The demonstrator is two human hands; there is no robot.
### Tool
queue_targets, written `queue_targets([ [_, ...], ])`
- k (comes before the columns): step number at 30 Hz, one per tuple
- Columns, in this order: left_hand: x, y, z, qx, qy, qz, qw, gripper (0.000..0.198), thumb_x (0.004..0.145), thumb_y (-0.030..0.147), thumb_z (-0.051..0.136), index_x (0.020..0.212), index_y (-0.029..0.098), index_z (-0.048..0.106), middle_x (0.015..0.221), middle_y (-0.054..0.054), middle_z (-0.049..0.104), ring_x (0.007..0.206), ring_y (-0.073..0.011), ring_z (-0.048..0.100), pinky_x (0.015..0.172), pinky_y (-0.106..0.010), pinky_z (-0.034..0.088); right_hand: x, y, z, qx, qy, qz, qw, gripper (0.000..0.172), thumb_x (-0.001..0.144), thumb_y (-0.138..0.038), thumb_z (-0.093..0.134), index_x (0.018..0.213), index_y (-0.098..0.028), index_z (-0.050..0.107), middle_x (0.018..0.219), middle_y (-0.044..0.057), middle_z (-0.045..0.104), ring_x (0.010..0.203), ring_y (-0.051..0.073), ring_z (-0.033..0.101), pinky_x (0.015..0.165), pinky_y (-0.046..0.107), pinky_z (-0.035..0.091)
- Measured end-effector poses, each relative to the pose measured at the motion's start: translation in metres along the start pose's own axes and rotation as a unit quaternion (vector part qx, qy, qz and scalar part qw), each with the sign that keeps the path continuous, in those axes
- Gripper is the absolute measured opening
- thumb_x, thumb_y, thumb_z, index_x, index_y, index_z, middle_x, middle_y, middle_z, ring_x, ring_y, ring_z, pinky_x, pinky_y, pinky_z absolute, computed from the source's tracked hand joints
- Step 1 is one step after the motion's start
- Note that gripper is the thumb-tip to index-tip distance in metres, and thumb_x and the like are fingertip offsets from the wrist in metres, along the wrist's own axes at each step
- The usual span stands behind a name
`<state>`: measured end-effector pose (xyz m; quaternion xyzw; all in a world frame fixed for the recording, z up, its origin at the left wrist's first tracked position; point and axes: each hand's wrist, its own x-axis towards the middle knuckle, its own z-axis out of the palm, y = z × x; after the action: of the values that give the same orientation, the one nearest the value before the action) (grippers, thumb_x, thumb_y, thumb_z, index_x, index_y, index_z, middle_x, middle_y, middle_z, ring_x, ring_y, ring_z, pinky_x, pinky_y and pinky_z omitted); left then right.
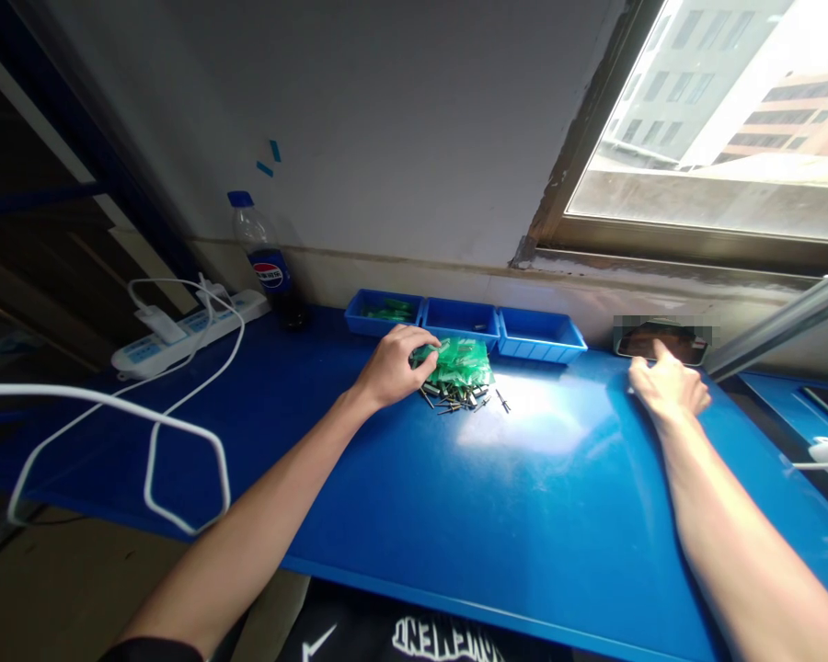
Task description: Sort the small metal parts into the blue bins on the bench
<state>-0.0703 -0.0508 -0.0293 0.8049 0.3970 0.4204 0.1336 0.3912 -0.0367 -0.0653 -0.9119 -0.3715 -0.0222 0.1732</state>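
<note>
My left hand (393, 366) rests on a heap of small green plastic bags (462, 361) on the blue table (538, 515), its fingers curled onto the left edge of the heap. Several small dark metal parts (455, 400) lie scattered just in front of the bags. My right hand (666, 384) is far to the right, with the forefinger stretched out and touching a phone (669, 339) that lies near the wall. The other fingers of that hand are folded in.
Three blue bins (465, 319) stand in a row by the wall, the left one holding green bags. A cola bottle (266, 257) and a white power strip (193, 326) with looping white cables (152, 432) occupy the left. A window is at upper right.
</note>
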Motion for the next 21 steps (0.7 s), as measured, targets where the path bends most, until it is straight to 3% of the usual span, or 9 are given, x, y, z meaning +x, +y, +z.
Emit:
queue_targets([
  [8, -0.0006, -0.0034, 0.0012, -0.010, -0.006, -0.007, 1.000, 0.016, 0.091, 0.025, 0.065, 0.099, 0.022, 0.079, 0.107, -0.008, 0.079, 0.105, -0.0260, 0.071, 0.101, -0.042, 0.054, 0.0127, 0.0031, 0.0037, -0.022, -0.015, 0.010, 1.000, 0.060, 0.098, -0.050, 0.039, 0.152, -0.032, 0.055, 0.127, 0.026, 0.068, 0.121, 0.043, 0.066, 0.090, 0.051, 0.046],
  [14, -0.0006, -0.0050, 0.0014, -0.009, -0.002, -0.001, 1.000, 0.016, 0.092, 0.025, 0.065, 0.099, 0.022, 0.079, 0.106, -0.008, 0.079, 0.104, -0.0255, 0.071, 0.100, -0.040, 0.054, 0.0100, 0.0060, 0.0042, -0.007, 0.006, 0.014, 1.000, 0.063, 0.096, -0.052, 0.038, 0.155, -0.033, 0.051, 0.127, 0.026, 0.069, 0.122, 0.044, 0.066, 0.089, 0.049, 0.048],
  [21, -0.0007, -0.0063, 0.0016, -0.002, -0.007, -0.005, 1.000, 0.016, 0.093, 0.026, 0.064, 0.099, 0.022, 0.079, 0.107, -0.008, 0.079, 0.105, -0.0258, 0.071, 0.099, -0.040, 0.055, 0.0107, 0.0040, 0.0007, -0.053, -0.037, -0.007, 0.998, 0.060, 0.097, -0.054, 0.036, 0.146, -0.027, 0.058, 0.123, 0.027, 0.069, 0.117, 0.043, 0.068, 0.087, 0.049, 0.048],
])
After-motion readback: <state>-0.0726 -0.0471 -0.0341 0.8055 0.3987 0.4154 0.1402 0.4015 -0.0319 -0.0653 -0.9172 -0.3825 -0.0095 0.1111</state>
